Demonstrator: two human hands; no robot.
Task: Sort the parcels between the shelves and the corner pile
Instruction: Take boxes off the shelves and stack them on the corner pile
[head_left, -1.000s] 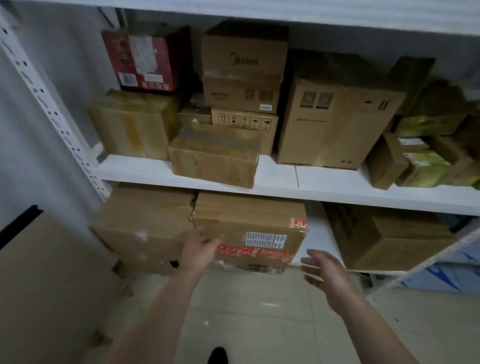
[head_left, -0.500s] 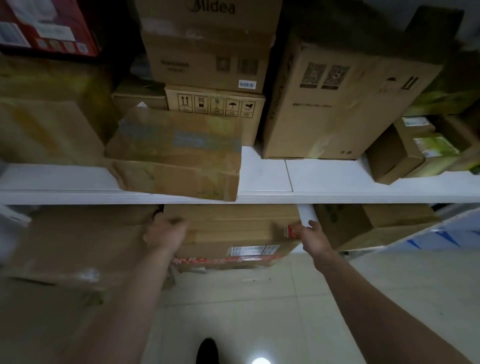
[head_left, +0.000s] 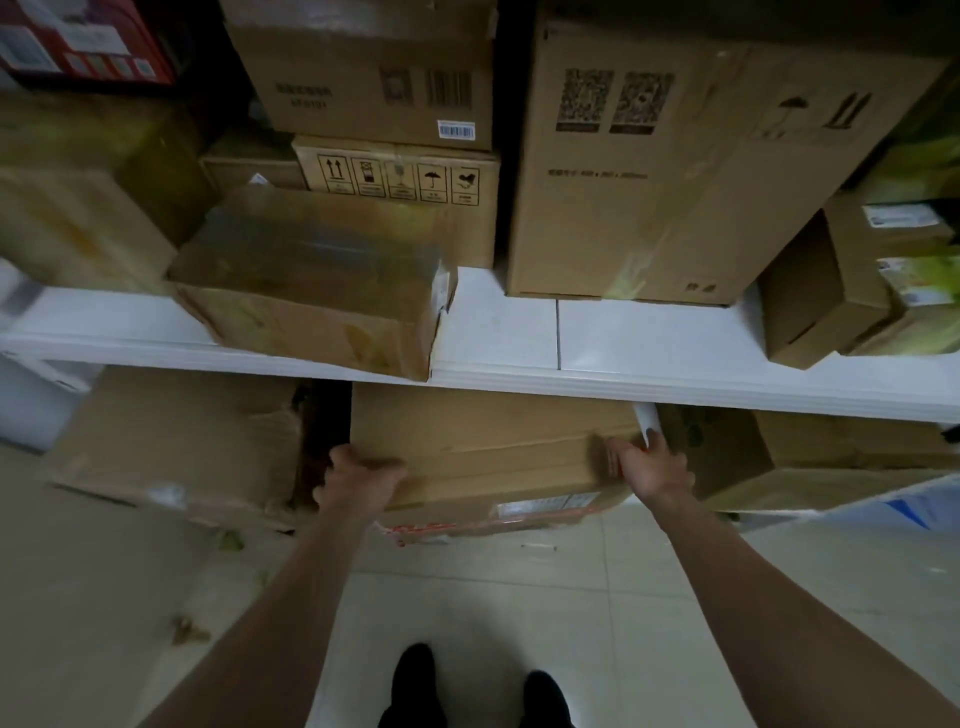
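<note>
Both hands grasp a taped cardboard parcel on the lower shelf, beneath the white shelf board: left hand curled over its near-left corner, right hand gripping its right edge.

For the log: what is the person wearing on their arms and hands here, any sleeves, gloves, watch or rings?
Nothing that shows. The left hand and right hand are ungloved, with no ring visible, though the picture is dim and slightly blurred. The left forearm and right forearm are bare down to the frame's lower edge: no sleeve, watch or band in view.
</note>
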